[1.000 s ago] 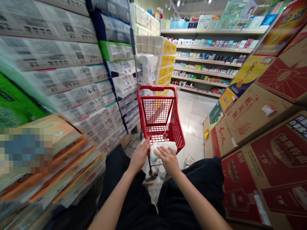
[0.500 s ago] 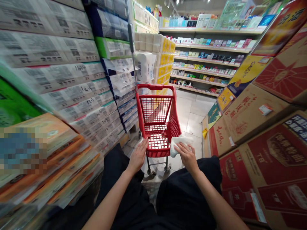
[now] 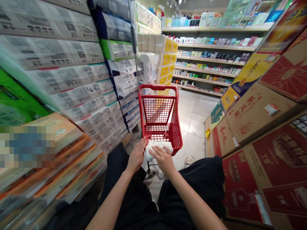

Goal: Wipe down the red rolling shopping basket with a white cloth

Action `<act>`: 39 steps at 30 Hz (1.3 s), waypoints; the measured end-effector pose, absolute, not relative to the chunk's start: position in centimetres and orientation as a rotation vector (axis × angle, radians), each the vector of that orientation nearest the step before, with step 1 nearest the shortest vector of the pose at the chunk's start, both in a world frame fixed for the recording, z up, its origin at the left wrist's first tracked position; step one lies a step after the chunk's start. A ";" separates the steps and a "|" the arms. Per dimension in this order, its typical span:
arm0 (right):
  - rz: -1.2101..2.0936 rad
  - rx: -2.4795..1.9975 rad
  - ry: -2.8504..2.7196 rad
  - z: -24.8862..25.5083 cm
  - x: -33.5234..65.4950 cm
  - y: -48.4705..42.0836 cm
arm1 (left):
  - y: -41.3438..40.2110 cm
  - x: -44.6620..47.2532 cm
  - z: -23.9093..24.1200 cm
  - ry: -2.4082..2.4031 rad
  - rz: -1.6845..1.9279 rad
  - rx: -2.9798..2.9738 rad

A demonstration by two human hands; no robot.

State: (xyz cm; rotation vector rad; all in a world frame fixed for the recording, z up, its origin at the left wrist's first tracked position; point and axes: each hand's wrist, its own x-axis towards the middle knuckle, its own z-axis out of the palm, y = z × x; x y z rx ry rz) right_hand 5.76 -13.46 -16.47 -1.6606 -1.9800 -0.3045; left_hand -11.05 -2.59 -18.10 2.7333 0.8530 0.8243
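Observation:
A small red plastic shopping cart [image 3: 177, 127] with lattice walls and a tall pole at its left stands right before my knees. My right hand [image 3: 163, 157] presses a fluffy white cloth [image 3: 150, 147] onto the cart's near rim, fingers laid over the cloth. At the cart's near left corner rests my left hand [image 3: 137, 155], its fingers stretched out and nothing visible in it. The cloth hides most of the near rim. Beneath the basket a caster wheel [image 3: 150, 172] shows.
Stacked tissue packs [image 3: 79, 76] wall in the left side, with orange packs [image 3: 79, 163] closer to me. Cardboard cartons [image 3: 254, 111] rise on the right. Shelves of small boxes [image 3: 216, 60] stand at the back beyond the tiled floor [image 3: 192, 110].
My right hand has moved left with the cloth, from the cart's near right corner to the middle and left of its near rim. My left hand stays at the left corner.

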 end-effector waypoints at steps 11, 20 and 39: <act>-0.538 -1.617 -2.092 -14.9 19.3 -19.4 | -2.3 -11.0 -18.1 0.833 0.820 2.756; -0.452 -1.665 -1.826 -17.1 9.4 -15.9 | -2.9 -10.5 -18.4 0.811 0.852 2.659; -0.593 -1.639 -2.045 -15.4 18.0 -19.0 | -2.1 -10.8 -18.2 0.785 0.810 2.779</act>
